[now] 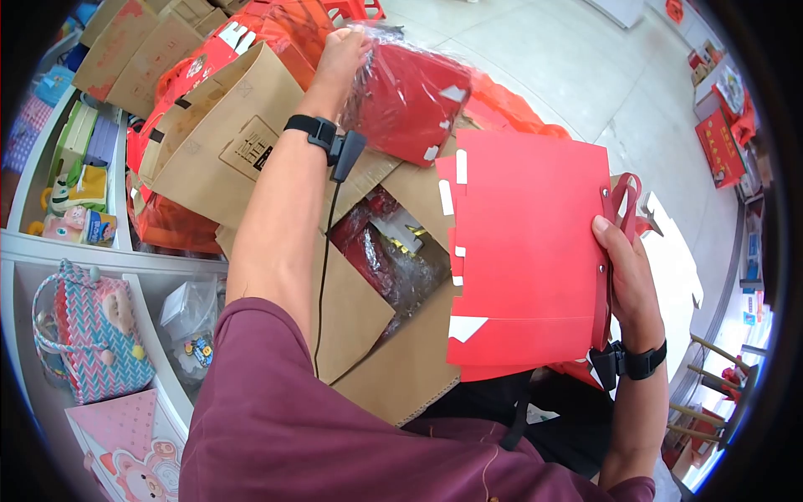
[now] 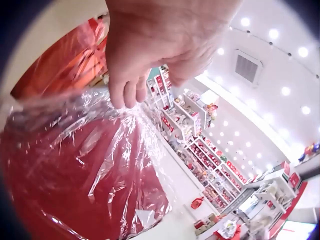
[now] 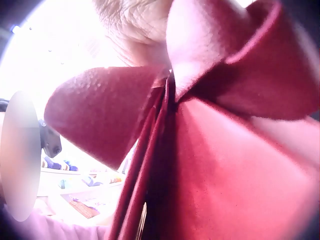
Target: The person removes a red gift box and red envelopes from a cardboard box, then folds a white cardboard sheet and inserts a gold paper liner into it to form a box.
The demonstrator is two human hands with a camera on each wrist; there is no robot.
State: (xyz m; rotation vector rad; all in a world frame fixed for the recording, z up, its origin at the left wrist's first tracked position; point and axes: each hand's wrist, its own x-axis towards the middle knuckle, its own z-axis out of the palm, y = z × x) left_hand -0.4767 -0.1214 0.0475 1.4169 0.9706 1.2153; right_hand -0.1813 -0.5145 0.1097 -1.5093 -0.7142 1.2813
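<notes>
My left hand pinches the clear plastic wrap of a flat red package, lifted over the pile at the top. In the left wrist view the wrap gathers into creases under the fingertips. My right hand grips the strap edge of a flat-folded red gift bag, thumb on its face. White tabs line the bag's left edge, and its red handles loop out behind the hand. Close up in the right wrist view, a broad red strap and folded panels hide most of that hand.
Below my arms an open cardboard box holds plastic-wrapped red things. A brown paper bag leans at its left. White shelves with a woven bag stand at the left. White card lies beyond the right hand.
</notes>
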